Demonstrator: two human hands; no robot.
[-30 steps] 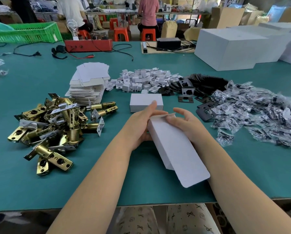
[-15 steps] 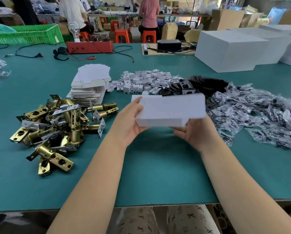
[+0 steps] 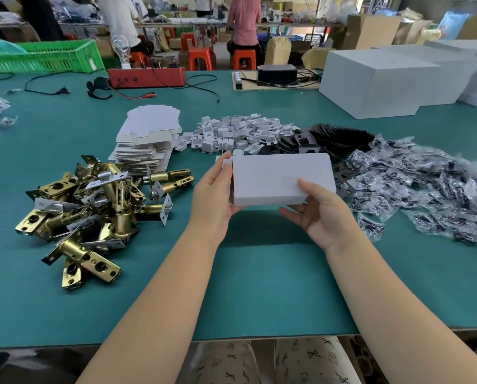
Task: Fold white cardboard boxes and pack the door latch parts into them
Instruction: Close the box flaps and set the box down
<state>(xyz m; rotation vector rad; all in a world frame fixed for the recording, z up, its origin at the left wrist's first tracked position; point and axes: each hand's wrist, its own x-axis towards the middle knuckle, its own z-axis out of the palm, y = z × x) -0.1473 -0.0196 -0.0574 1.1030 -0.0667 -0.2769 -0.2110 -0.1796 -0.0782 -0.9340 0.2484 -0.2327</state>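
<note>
Raised and turned level since a second ago, the white rectangular cardboard box (image 3: pixel 281 180) is held above the green table (image 3: pixel 259 286). Left hand (image 3: pixel 213 195) grips its open left end; right hand (image 3: pixel 319 214) pinches its near right edge, thumb on top. Brass door latches (image 3: pixel 93 206) lie piled at left.

We have a single view, worn on the head and looking forward and down over the table (image 3: pixel 259 286). It sits close: both forearms run up from the bottom edge to the left hand (image 3: pixel 213 194) and the right hand (image 3: pixel 319 214) near mid-picture. The table's near edge lies below the hands, with a lap under it. Beyond the hands the wide lens takes in the far table edge and the workshop behind, with bent edges.
</note>
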